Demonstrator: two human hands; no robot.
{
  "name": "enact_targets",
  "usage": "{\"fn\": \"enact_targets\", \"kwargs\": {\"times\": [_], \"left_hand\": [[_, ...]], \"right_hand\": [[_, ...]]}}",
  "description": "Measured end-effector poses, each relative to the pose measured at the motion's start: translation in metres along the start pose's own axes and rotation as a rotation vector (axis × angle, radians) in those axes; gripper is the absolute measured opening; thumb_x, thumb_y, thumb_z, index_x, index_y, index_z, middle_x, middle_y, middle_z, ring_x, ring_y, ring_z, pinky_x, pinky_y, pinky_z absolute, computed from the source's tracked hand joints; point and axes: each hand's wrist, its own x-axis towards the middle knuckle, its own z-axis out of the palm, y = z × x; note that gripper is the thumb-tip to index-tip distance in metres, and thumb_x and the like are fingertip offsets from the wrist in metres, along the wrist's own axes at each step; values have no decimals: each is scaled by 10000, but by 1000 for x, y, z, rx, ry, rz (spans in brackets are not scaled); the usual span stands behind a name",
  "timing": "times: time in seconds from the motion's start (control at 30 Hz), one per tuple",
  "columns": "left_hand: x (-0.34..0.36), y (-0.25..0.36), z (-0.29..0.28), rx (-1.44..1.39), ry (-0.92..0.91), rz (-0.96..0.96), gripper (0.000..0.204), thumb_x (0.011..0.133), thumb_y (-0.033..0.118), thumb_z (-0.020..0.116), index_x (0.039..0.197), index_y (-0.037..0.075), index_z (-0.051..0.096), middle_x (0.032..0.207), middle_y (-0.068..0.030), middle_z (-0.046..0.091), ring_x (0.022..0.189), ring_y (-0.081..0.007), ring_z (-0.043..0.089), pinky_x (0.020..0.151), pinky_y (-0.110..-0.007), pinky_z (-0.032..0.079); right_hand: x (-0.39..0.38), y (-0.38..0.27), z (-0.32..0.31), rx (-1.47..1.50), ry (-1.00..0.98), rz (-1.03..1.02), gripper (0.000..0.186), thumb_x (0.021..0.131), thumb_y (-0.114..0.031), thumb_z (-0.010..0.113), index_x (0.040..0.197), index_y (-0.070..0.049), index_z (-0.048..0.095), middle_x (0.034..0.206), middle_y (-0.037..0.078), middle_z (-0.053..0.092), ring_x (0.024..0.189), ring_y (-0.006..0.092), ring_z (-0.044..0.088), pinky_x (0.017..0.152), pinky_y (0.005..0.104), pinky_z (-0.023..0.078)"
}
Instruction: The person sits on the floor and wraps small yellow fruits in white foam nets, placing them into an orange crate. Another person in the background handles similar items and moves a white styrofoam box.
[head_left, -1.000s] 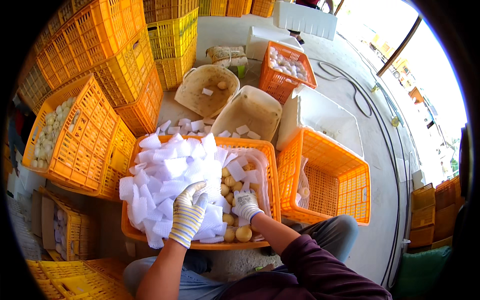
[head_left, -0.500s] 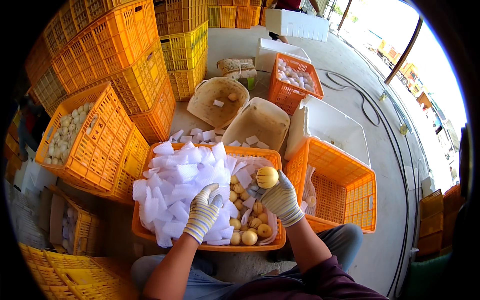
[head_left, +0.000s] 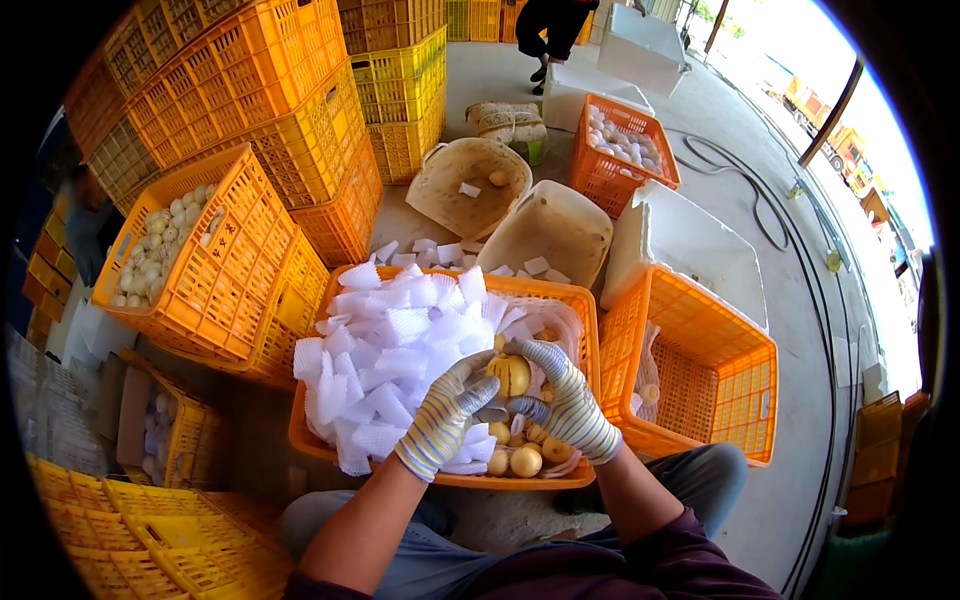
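Note:
A round yellow pepino melon (head_left: 510,377) with dark stripes is held between my two hands, above the orange crate in front of me. My left hand (head_left: 445,418), in a striped grey-palmed glove, closes on its left side. My right hand (head_left: 572,405), gloved alike, curls round its right side, fingers over the top. Under my left hand lies a heap of white foam net sleeves (head_left: 400,345), filling the left of the orange crate (head_left: 440,478). More yellow melons (head_left: 525,460) lie in the crate's right part, partly hidden by my hands.
An orange crate (head_left: 690,400) stands at the right, before a white foam box (head_left: 700,250). Two cream tubs (head_left: 550,235) sit beyond. Tall crate stacks (head_left: 240,90) and a crate of wrapped fruit (head_left: 200,270) rise at the left. Hoses (head_left: 740,180) cross the floor; a person (head_left: 550,30) stands far back.
My left hand has moved right and up to meet the melon, which my right hand has brought left and slightly down. The view has shifted, and the far person's white box has moved right.

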Motion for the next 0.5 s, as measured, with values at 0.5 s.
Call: {"fn": "enact_targets", "kwargs": {"times": [0.5], "left_hand": [[-1,3,8,-212,-233,142,845,744,273,836,1449,99,404,1262,-108,541,1123,-217,572,825,-324,567]], "right_hand": [[-25,59,14,1414,-103,631,716,847,-405,712,1383,-3,460,1303,111,574,1184,225,562,1010,352,448]]}}
